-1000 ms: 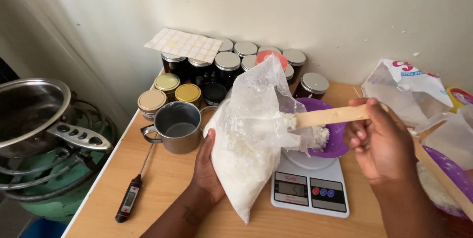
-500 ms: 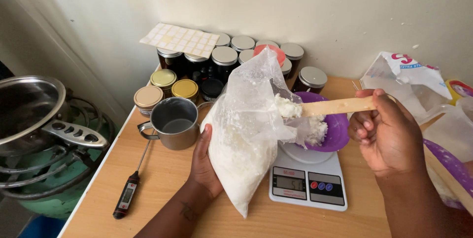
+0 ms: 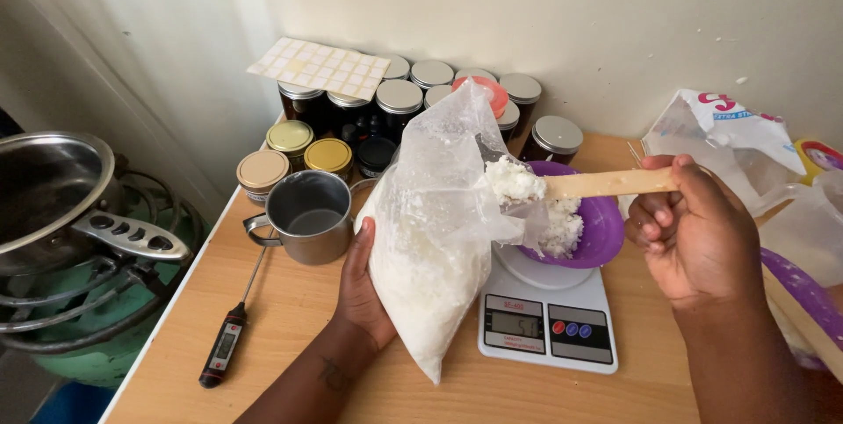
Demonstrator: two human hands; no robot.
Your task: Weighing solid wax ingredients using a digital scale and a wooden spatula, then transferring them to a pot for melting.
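- Our left hand (image 3: 362, 288) is wrapped around the side of the bag (image 3: 435, 240), fingers curled behind it and thumb at the front edge, holding it upright on the table (image 3: 290, 327), just left of the scale (image 3: 546, 326).
- Our right hand (image 3: 694, 231) is clenched on the far end of the wooden spatula (image 3: 606, 183), which lies roughly level with its tip at the bag's open mouth.
- A clump of white flakes (image 3: 514, 181) sits on the spatula tip, over the rim of the purple bowl (image 3: 595, 233); more flakes already lie in the bowl, which stands on the scale.
- We judge the bag soft and slack: thin clear plastic, filled low and loose on top, so it would slump or spill if we let go. The best hold looks to be around the full lower body, where the hand is now, not the floppy mouth.
- The flakes look light and crumbly, clinging in a loose heap; a tilt of the flat blade could shed them.
- The spatula looks stiff and light, easily held at its end.
- Nearby: a metal mug (image 3: 307, 216) left of the bag, a probe thermometer (image 3: 230, 327) before it, lidded jars (image 3: 399, 104) at the wall, a pan (image 3: 53, 187) on a burner at far left, and another bag (image 3: 729, 147) at right.
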